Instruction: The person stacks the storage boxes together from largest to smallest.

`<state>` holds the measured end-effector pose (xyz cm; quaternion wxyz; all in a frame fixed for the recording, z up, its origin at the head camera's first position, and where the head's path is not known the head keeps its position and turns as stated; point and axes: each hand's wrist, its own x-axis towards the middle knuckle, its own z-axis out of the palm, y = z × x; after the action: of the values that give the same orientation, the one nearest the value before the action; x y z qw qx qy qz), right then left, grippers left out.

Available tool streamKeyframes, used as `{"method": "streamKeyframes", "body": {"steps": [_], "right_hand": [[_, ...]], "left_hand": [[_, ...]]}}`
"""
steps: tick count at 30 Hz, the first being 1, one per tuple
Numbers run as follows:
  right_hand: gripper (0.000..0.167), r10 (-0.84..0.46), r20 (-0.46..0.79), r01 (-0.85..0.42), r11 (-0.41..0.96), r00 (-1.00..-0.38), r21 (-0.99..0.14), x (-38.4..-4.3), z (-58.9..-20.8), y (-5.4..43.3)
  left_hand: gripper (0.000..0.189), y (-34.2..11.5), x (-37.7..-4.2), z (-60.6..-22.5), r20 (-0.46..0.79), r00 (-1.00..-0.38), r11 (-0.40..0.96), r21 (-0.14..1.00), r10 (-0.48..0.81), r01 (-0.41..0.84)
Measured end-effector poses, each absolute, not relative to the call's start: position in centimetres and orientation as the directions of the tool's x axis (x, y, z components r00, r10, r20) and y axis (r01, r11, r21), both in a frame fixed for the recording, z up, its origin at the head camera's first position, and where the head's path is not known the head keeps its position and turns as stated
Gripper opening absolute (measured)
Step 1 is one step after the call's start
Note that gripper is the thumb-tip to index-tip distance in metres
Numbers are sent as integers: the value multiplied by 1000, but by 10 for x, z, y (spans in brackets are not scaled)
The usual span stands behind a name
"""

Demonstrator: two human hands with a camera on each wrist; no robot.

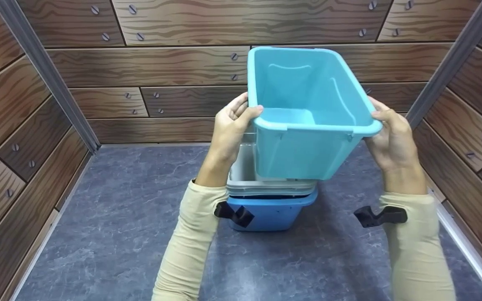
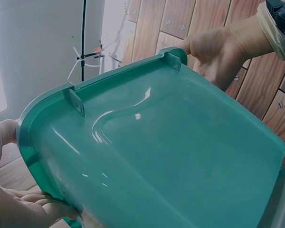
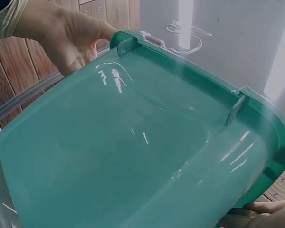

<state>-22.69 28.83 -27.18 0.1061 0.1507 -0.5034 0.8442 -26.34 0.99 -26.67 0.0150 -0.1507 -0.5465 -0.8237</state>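
A turquoise plastic bin [image 1: 303, 150] hangs tilted in the air, its open top turned toward the head camera and its inside bare. My left hand [image 1: 230, 125] grips the bin's left rim, thumb over the edge. On the opposite side my right hand [image 1: 393, 133] holds the right rim near the front corner. Below and behind the bin, a translucent whitish bin [image 1: 241, 171] sits nested in a blue bin [image 1: 266, 213] on the floor; the raised bin hides much of both. The left wrist view shows the turquoise bin's outer wall [image 2: 180, 142] close up.
Wood-patterned panels [image 1: 182, 67] form the back and side walls, with grey metal posts [image 1: 52, 79] at the corners. Dark marbled flooring [image 1: 132, 234] spreads around the stack. A black bracket [image 1: 234, 213] is strapped on each sleeve.
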Motion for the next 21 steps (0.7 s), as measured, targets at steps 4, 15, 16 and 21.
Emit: {"method": "streamKeyframes", "body": {"steps": [4, 15, 16, 21], "right_hand": [[36, 29, 359, -328, -485, -933, -811, -227, -272, 286], [34, 28, 359, -325, -492, -933, -808, -228, -271, 279], [34, 29, 359, -326, -487, -933, -810, -229, -271, 278], [34, 38, 357, -335, -451, -933, -827, -229, -271, 275]], "left_hand": [[58, 8, -263, -268, 259, -957, -407, 895, 135, 185], [62, 0, -264, -270, 249, -961, -385, 904, 122, 186], [62, -1, -264, -271, 251, -960, -387, 903, 121, 187], [63, -4, -264, -271, 262, -958, -383, 902, 120, 199]]}}
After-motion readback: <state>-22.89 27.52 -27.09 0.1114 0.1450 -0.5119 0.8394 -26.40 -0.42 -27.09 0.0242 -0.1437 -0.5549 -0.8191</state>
